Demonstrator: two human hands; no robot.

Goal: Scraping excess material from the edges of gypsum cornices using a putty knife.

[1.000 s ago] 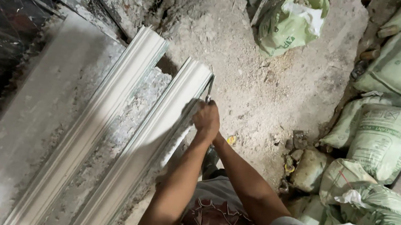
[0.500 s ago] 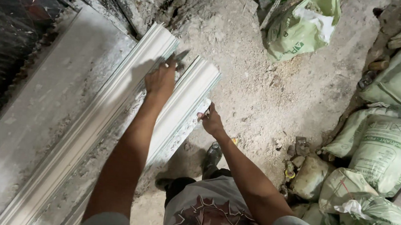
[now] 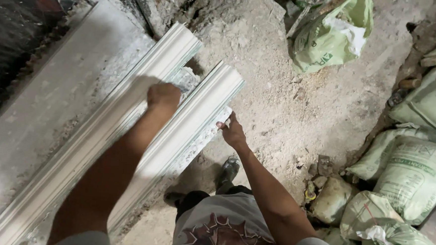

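A: Entry, head view. Two long white moulded strips are seen lying side by side on a grey slab (image 3: 42, 112), running from lower left to upper right. The left moulding (image 3: 174, 46) and the right moulding (image 3: 215, 89) are separated by a rough, crumbly channel.

B: Position of the hands?

A: The left hand (image 3: 163, 95) is closed into a fist over the channel between the two mouldings, near their far ends. What is gripped inside the fist cannot be told. The right hand (image 3: 232, 131) is laid against the outer edge of the right moulding, fingers curled lightly around that edge, thumb side up.

B: Surroundings noted?

A: A dusty dirt floor (image 3: 290, 96) is recorded to the right of the mouldings. A green sack (image 3: 334, 36) with a white lining is seen at the top, well apart from the hands. More pale green sacks (image 3: 416, 175) are stacked along the right edge. A shoe (image 3: 227, 169) is visible below the right hand, on the floor.
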